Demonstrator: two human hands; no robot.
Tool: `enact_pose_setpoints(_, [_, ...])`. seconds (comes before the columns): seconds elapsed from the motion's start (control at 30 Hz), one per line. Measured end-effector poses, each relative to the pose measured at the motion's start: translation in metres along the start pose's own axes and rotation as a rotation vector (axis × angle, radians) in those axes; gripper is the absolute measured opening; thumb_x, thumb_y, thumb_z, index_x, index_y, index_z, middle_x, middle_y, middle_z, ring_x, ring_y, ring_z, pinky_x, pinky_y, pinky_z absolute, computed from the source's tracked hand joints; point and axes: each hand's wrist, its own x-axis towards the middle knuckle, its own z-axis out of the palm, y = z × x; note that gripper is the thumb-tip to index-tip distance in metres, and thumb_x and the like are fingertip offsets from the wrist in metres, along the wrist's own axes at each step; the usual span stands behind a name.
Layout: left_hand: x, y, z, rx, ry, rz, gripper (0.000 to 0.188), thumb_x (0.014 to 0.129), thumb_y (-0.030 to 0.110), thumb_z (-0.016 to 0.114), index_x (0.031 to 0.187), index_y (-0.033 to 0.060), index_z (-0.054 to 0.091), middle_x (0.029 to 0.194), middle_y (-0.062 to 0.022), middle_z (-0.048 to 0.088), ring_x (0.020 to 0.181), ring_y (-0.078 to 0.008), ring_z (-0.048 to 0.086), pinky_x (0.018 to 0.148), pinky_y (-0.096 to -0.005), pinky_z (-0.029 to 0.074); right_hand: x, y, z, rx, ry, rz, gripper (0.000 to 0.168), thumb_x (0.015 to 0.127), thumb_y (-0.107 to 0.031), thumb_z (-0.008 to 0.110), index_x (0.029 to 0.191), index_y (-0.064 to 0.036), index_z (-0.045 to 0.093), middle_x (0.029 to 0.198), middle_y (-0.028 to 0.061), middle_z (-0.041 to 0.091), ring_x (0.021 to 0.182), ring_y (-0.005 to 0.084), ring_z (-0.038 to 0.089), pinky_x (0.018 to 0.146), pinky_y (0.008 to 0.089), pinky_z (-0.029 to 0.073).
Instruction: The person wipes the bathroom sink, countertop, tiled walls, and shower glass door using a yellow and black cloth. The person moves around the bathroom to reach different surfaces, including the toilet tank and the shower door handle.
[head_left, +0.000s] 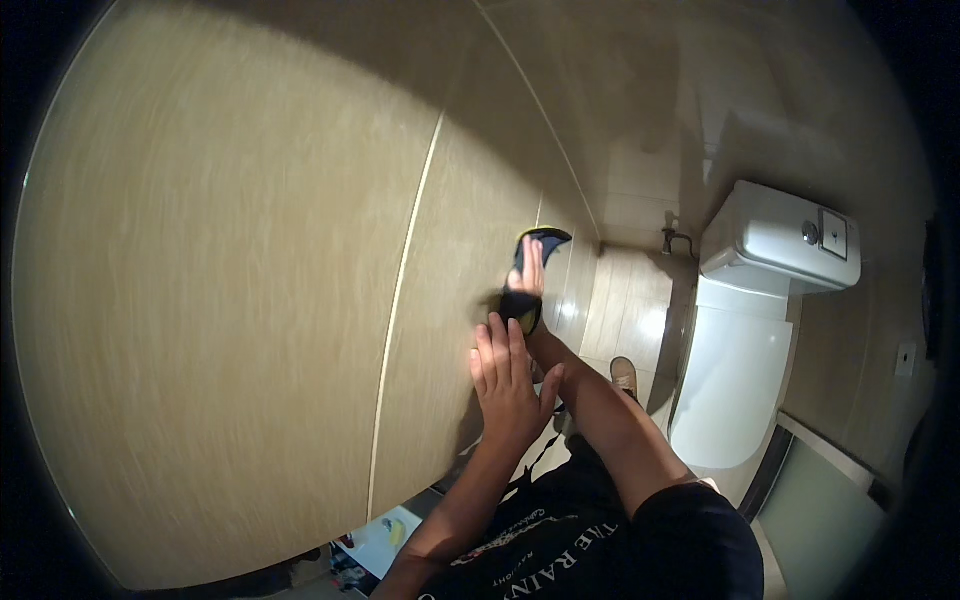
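My right hand reaches forward to the beige tiled wall, fingers straight. It lies over a dark blue and black item with yellow edges; a dark band crosses the hand near the wrist, so the item appears strapped onto it. Whether this is a slipper or a padded mitt, I cannot tell. Nearer to me is my left hand, back up and fingers spread, holding nothing. Its fingertips are at the near end of the dark item; whether they touch it is unclear.
To the right stands a white toilet with a closed lid and a cistern. A small pipe valve is on the wall beside it. One brown shoe rests on the tiled floor. A white surface with small items is at lower left.
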Motion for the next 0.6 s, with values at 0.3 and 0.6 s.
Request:
enact_pose_setpoints(0.3, [-0.061,-0.017,0.019,-0.033,-0.071,-0.009,0.078,0.089,0.043,0.054,0.144,-0.0029,0.025,0.151,-0.0247,0.019,0.141,-0.0421,0.015,0.11,-0.0575,0.013,-0.148,-0.045,-0.053,-0.068,-0.211,0.035,0.051,0.097,-0.021,0.043,0.142,0.0,0.029,0.148,0.0239,0.028,0.138,0.0434,0.021,0.112,0.0497,0.018])
enact_pose_setpoints(0.6, [-0.112,-0.027,0.01,-0.031,0.021,0.11,0.075,0.085,0.038,0.061,0.139,-0.0054,0.032,0.145,-0.0286,0.03,0.137,-0.0441,0.024,0.109,-0.053,0.019,-0.124,-0.069,-0.081,0.079,-0.195,-0.083,0.051,0.099,-0.022,0.041,0.143,-0.002,0.026,0.149,0.0235,0.024,0.139,0.0429,0.018,0.113,0.0498,0.015])
